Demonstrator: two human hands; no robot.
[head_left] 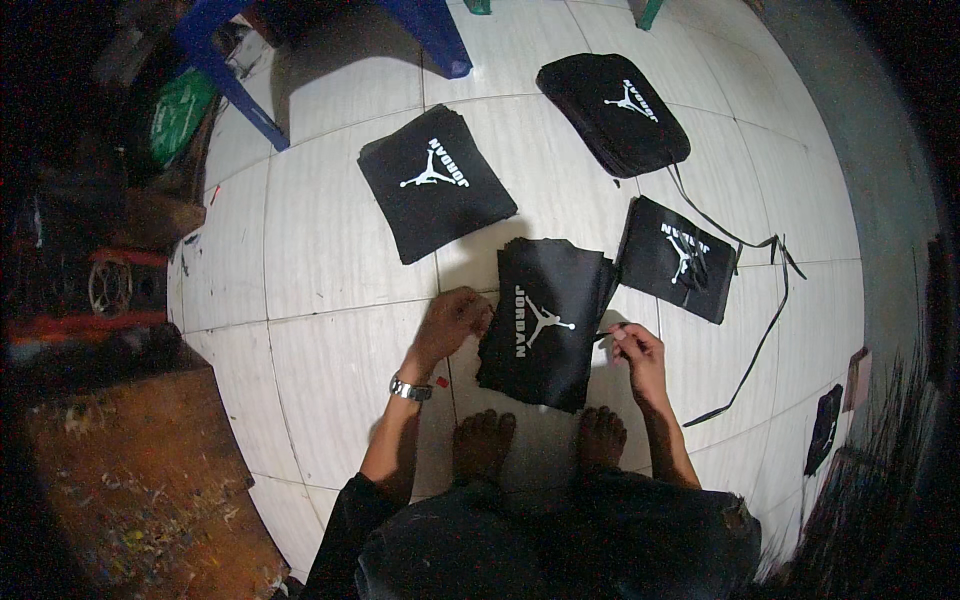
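A stack of black fabric pieces (555, 365) with a white printed emblem lies on the tiled floor between my feet and slightly beyond them. My left hand (458, 322), with a metal watch on its wrist, is curled closed beside the stack's left edge; its fingertips are too dark to show what they grip. Off the right edge, my right hand (640, 355) pinches the end of a thin black strip (603, 336) that reaches toward the stack. The pieces lie slightly fanned, with uneven edges at the top right.
More printed black stacks lie beyond: one far left (425, 205), a rounded one (610, 125) far right, and one (675, 275) at right with strips on top. A long black cord (785, 300) trails right. Blue stool legs (435, 40) stand behind; a stained board (150, 480) lies left.
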